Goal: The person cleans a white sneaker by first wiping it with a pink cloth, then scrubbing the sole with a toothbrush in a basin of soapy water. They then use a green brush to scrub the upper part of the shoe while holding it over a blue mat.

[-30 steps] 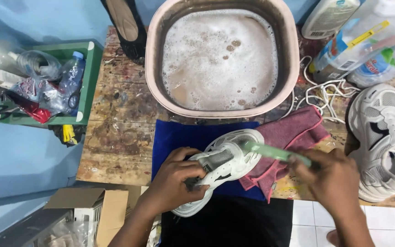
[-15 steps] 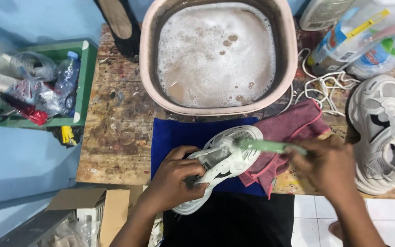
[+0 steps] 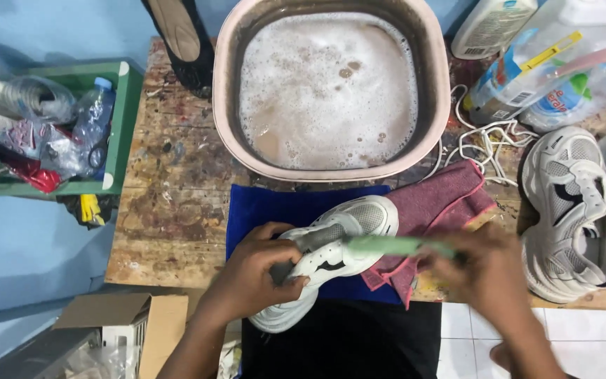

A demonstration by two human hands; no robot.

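My left hand (image 3: 254, 270) grips a white sneaker (image 3: 338, 238) by its middle, holding it on its side over a blue cloth (image 3: 268, 207) at the table's front edge. My right hand (image 3: 489, 270) is closed on the handle of a light green brush (image 3: 387, 245), which lies across the sneaker's side. The hand and brush are blurred. A maroon cloth (image 3: 443, 203) lies under the right hand, partly on the blue cloth.
A pink basin (image 3: 438, 105) of foamy water stands just behind the shoe. A second white sneaker (image 3: 576, 210) lies at right, with white laces (image 3: 485, 140) and bottles (image 3: 520, 70) behind it. A green crate (image 3: 124, 126) of clutter sits left; a cardboard box (image 3: 135, 319) below.
The brush has slid leftward and lower across the sneaker with my right hand. My left hand has kept its grip, and the view has shifted slightly.
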